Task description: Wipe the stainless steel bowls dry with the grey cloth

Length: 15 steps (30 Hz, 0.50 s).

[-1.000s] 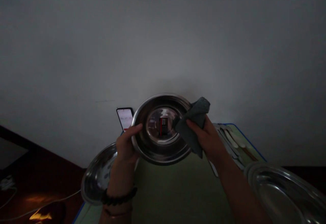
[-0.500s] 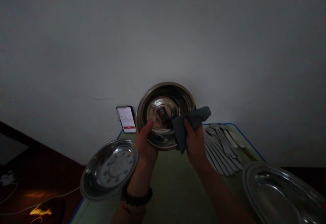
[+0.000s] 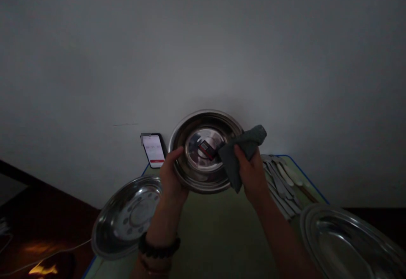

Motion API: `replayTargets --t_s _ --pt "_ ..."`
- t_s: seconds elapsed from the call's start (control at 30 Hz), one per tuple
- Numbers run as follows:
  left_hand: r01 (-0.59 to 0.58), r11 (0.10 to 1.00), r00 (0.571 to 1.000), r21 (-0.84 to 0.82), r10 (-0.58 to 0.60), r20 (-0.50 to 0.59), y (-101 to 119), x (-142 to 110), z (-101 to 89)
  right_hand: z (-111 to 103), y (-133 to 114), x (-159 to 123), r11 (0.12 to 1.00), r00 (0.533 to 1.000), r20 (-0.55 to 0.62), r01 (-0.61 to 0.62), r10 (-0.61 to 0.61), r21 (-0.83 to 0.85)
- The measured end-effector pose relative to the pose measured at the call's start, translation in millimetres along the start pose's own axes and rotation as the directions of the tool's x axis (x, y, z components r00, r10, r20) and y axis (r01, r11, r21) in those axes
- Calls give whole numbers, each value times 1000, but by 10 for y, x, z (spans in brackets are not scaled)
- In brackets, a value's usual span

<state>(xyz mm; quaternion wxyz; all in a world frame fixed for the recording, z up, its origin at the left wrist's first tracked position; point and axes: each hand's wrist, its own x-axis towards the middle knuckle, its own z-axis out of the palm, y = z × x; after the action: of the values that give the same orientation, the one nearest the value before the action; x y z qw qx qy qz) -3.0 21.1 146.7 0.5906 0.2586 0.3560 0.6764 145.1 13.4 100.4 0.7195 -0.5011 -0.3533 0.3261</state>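
Observation:
A round metal bowl (image 3: 193, 177) is tilted up toward me above the table, with a dark label (image 3: 207, 150) stuck on its inner base. My left hand (image 3: 173, 177) grips the bowl's left rim, thumb over the inside edge. On the right side of the bowl, a grey cloth (image 3: 233, 160) is folded over the rim. My right hand (image 3: 252, 173) pinches that cloth, its thumb on the front; the fingers behind are hidden.
Another metal bowl (image 3: 127, 215) with dark round spots inside stands at the left. A phone (image 3: 154, 152) leans on the wall behind it. Several spoons and other cutlery (image 3: 283, 186) lie at the right, near a large metal dish (image 3: 342, 245). The green table (image 3: 222, 236) has a blue edge.
The bowl has turned a little clockwise, its label with it, and sits slightly lower. My left hand has shifted left, and my right hand with the cloth has moved slightly right.

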Motion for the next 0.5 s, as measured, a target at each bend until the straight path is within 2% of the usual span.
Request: replayTargets --t_s 0.1,0.2,0.27,0.37,0.43,0.5 --pt "-171 985 983 -24 169 -72 -170 -15 19 100 48 -60 999 995 -102 -15 20 49" --pt "-272 962 951 -21 265 -156 -304 4 -10 163 58 -108 996 992 -104 -70 74 46" --pt "-282 959 949 -3 278 -151 -327 29 -41 168 36 -119 996 994 -62 -87 88 20" --pt "-282 959 953 40 285 -104 -242 88 -89 136 -12 -100 997 997 11 -74 74 -11" --pt "-212 977 977 36 213 -11 -125 135 -121 103 -31 -72 998 997 64 -48 50 -37" --pt "-177 984 984 29 175 44 6 173 -151 72 -34 -40 998 993 114 -19 27 -67"
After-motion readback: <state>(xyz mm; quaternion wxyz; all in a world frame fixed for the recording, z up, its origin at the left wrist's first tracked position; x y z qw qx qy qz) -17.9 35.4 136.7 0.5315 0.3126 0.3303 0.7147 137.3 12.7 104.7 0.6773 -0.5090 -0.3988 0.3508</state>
